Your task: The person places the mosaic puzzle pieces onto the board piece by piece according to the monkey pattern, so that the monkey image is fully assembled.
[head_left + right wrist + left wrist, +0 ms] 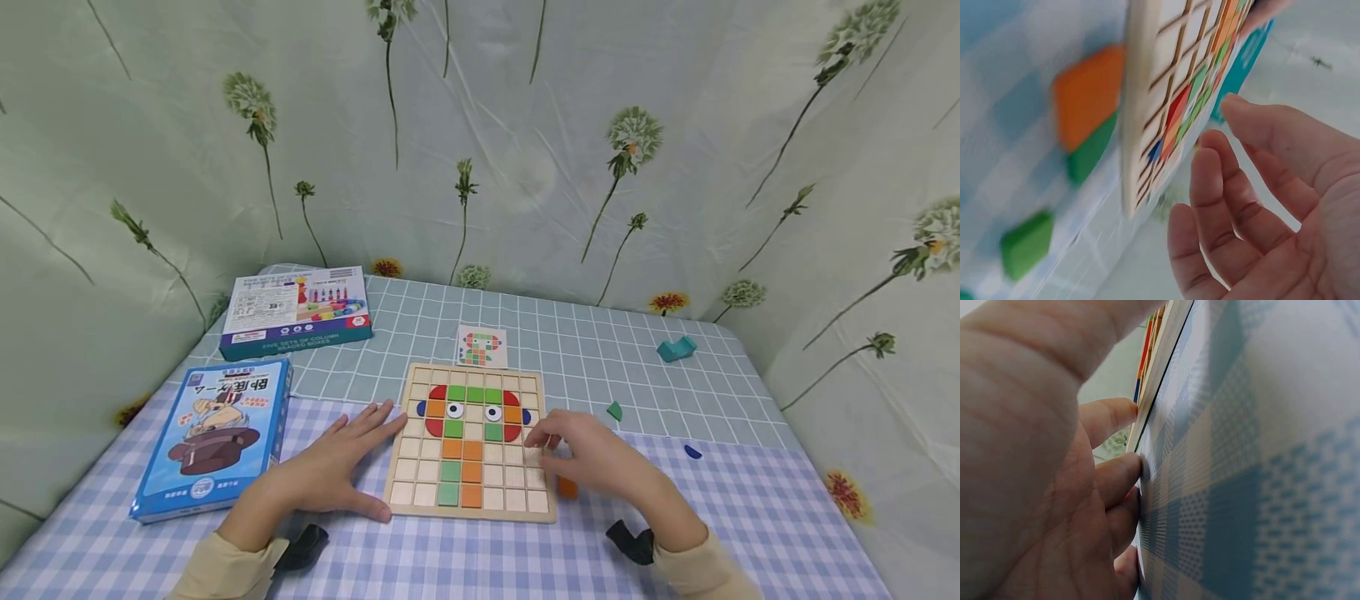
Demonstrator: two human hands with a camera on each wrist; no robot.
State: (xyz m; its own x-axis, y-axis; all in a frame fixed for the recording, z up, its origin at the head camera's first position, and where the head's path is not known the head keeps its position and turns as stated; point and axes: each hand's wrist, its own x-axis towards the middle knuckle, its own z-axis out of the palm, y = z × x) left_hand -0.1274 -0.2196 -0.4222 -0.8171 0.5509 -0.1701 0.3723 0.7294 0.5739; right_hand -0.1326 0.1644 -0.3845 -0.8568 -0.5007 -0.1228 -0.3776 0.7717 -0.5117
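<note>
A wooden grid board [513,477] lies flat, bearing coloured tiles that form a face with two round eyes [454,410], above a column of orange and green tiles [450,472]. My left hand [337,462] rests on the checked cloth with spread fingers, its fingertips [1124,412] and thumb at the board's left edge. Over the board's right edge hovers my right hand [581,448], its fingers loosely bent; the right wrist view shows nothing between them. Partly beneath it, an orange tile [1088,94] and a green piece [1092,150] lie beside the board.
A picture card [482,346] touches the board's far edge. A blue box [217,433] and a boxed bead set [296,312] stand at left. Right of the board lie a green piece [615,411], a blue half-round piece [692,452] and a teal object [677,348].
</note>
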